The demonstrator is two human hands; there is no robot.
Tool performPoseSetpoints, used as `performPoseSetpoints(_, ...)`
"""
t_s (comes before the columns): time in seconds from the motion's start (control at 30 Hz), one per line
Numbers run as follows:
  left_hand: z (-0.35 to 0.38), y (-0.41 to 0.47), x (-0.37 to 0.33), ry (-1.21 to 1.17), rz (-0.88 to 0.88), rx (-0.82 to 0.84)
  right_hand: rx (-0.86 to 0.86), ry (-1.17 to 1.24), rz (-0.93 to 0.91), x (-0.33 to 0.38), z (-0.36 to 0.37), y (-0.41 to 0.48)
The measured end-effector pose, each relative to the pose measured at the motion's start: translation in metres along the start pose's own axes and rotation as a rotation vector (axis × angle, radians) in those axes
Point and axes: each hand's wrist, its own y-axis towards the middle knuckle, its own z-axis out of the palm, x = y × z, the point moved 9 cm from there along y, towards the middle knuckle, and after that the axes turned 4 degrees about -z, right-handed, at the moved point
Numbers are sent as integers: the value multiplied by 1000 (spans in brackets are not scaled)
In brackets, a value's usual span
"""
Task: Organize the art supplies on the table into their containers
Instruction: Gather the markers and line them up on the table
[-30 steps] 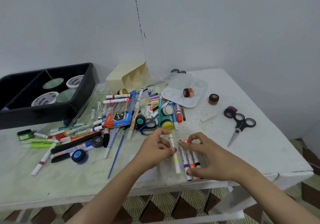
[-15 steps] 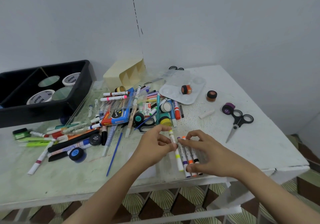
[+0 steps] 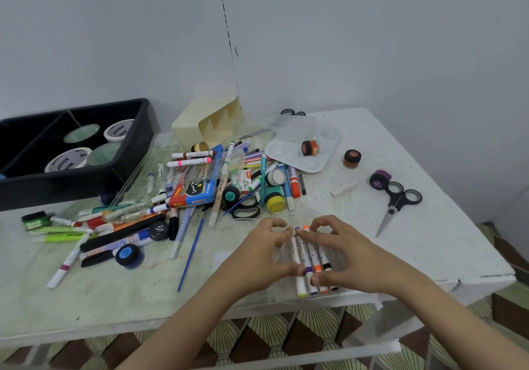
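Four white markers [image 3: 310, 256] with yellow, purple, orange and black bands lie side by side near the front edge of the white table [image 3: 435, 243]. My left hand [image 3: 254, 258] grips the row from the left, with its fingers at the top ends and its thumb low on the yellow one. My right hand [image 3: 352, 255] grips it from the right, fingertips at the tops and thumb under the purple one. A black tray [image 3: 143, 143] with round tubs stands at the back left. A cream organiser [image 3: 191, 124] stands behind the pile.
A heap of pens, brushes, paint pots and a crayon box [image 3: 194, 195] covers the table's middle and left. A clear case [image 3: 134, 197] lies by the tray. A white palette [image 3: 329, 143], an orange pot [image 3: 352, 158] and black scissors [image 3: 396, 200] lie to the right.
My left hand has laid the yellow marker beside the other three, and both hands have closed in around the row.
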Motion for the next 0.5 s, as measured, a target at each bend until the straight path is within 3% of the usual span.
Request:
performPoseSetpoints(0.23,3,3,-2,39,19,107,-4,3,-1,-1,-1,1)
performPoseSetpoints(0.5,6,5,-8,116,12,34,-19,16,-8,-2,0,2)
